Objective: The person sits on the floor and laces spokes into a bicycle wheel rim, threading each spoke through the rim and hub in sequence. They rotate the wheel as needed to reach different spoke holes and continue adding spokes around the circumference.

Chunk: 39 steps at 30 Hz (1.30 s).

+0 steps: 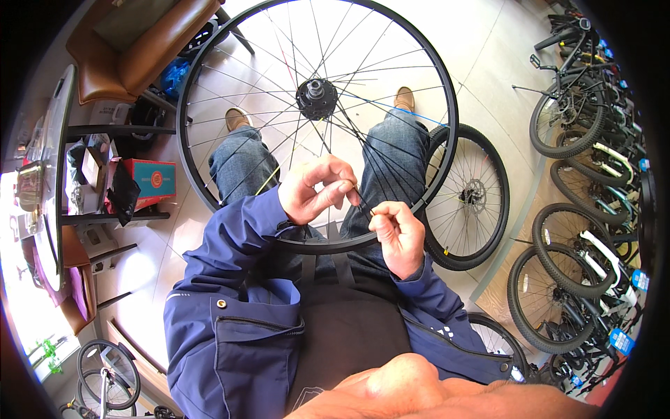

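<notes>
I see a bare wheel rim point(209, 188) standing upright across the lap, its lower arc resting against the thighs and its black hub point(316, 98) near the top middle of the view. Thin spokes point(363, 140) fan from the hub to the rim.

My left hand point(314, 190) sits inside the rim, just below the hub. Its fingers are curled in, thumb and forefinger pinched together on a spoke close to where it runs down toward the rim. My right hand point(398, 234) is just beside it, lower and to the right, near the bottom arc. Its fingers are also closed, thumb and fingertips pinching something thin and dark at the end of a spoke; I cannot tell whether it is the spoke itself or a small part on it. The two hands are near each other but not touching.

Both arms wear blue jacket sleeves point(230, 244), and jeans point(241, 164) and brown shoes point(237, 119) show through the spokes.

A second wheel with a tyre point(467, 199) leans behind the rim on the right. A row of bicycles point(579, 209) stands along the right side. A brown chair point(132, 49) is at the upper left, beside a shelf with a red box point(153, 181).
</notes>
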### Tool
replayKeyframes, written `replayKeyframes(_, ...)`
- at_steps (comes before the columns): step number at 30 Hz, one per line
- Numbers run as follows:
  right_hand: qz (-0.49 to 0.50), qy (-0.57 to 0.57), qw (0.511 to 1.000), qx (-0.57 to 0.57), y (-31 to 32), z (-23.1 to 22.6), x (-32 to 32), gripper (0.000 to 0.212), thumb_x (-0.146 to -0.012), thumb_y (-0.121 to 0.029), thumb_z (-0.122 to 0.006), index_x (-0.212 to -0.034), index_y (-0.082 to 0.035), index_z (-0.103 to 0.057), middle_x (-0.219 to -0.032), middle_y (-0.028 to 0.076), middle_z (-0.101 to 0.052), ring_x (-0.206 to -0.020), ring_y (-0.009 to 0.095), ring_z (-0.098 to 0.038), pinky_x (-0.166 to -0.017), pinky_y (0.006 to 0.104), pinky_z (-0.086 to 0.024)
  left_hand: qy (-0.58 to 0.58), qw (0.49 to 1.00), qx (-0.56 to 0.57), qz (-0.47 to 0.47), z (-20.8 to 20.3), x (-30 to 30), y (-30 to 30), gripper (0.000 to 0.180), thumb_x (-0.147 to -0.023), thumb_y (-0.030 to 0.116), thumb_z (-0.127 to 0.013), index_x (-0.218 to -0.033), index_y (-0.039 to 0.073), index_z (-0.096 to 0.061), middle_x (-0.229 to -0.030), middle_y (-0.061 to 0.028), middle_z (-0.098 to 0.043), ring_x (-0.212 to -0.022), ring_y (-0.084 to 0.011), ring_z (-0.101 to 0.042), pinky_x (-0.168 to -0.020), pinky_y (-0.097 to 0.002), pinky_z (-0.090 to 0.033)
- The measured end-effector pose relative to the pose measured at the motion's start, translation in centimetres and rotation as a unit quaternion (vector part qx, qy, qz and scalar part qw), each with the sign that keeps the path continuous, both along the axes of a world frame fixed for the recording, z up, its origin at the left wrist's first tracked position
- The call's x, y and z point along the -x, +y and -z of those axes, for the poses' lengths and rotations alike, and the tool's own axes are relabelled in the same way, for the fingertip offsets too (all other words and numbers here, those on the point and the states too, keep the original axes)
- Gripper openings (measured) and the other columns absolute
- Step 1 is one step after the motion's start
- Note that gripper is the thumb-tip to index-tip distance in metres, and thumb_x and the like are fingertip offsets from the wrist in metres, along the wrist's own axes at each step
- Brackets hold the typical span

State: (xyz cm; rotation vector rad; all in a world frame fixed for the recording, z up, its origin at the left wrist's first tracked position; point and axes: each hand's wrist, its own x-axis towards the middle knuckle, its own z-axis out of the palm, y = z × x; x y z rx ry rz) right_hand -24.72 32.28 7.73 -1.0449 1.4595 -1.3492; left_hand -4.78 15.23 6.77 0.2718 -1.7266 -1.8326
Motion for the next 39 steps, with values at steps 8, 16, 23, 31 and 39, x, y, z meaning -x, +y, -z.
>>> replayKeyframes(8,-0.033,0.087,0.995,-0.026,0.5,-0.6,0.8,0.021,-0.115,-0.019,-0.072,-0.112,0.001,-0.076,-0.082,0.004,-0.076,-0.070,0.009,-0.070,-0.069,0.0256,-0.057,-0.012,0.997,0.069,0.010,-0.7,-0.2,-0.5,0.014,-0.117,0.010,-0.064,-0.127,0.001,-0.067,-0.105,-0.0138,-0.080,-0.089,-0.0181,-0.079,-0.072,-0.0302,-0.063)
replayKeyframes(16,0.042,0.060,0.997,0.023,0.4,1.3,2.7,0.021,-0.117,-0.018,-0.070,-0.113,0.003,-0.073,-0.085,0.004,-0.073,-0.073,0.008,-0.068,-0.071,0.0249,-0.057,-0.143,0.909,0.133,-0.367,-1.0,-0.9,-2.4,0.015,-0.115,0.005,-0.065,-0.124,-0.005,-0.071,-0.104,-0.0116,-0.081,-0.090,-0.0122,-0.077,-0.079,-0.0276,-0.060)
replayKeyframes(23,0.046,0.054,0.997,0.016,0.5,2.7,3.1,0.018,-0.116,-0.015,-0.069,-0.113,0.002,-0.072,-0.085,0.004,-0.072,-0.074,0.009,-0.069,-0.072,0.0253,-0.057,-0.278,0.816,0.321,-0.391,0.5,-0.9,-2.2,0.023,-0.106,0.002,-0.075,-0.128,0.005,-0.078,-0.100,-0.0099,-0.084,-0.066,-0.0141,-0.078,-0.062,-0.0272,-0.061)
replayKeyframes(31,0.050,0.084,0.995,0.036,0.3,2.9,3.1,0.016,-0.115,-0.013,-0.071,-0.111,0.002,-0.073,-0.084,0.005,-0.073,-0.072,0.009,-0.071,-0.070,0.0257,-0.058,-0.304,0.866,0.236,-0.319,1.3,-0.3,-1.7,0.035,-0.105,0.002,-0.075,-0.140,0.004,-0.077,-0.113,-0.0130,-0.083,-0.069,-0.0157,-0.080,-0.064,-0.0275,-0.062)
replayKeyframes(39,0.045,0.091,0.994,0.030,0.4,2.9,3.3,0.016,-0.114,-0.013,-0.072,-0.109,0.003,-0.074,-0.083,0.006,-0.074,-0.072,0.011,-0.073,-0.069,0.0259,-0.058,-0.256,0.908,0.102,-0.315,1.0,-0.5,-1.7,0.031,-0.104,-0.007,-0.075,-0.134,-0.002,-0.079,-0.117,-0.0110,-0.083,-0.086,-0.0136,-0.080,-0.078,-0.0258,-0.063)
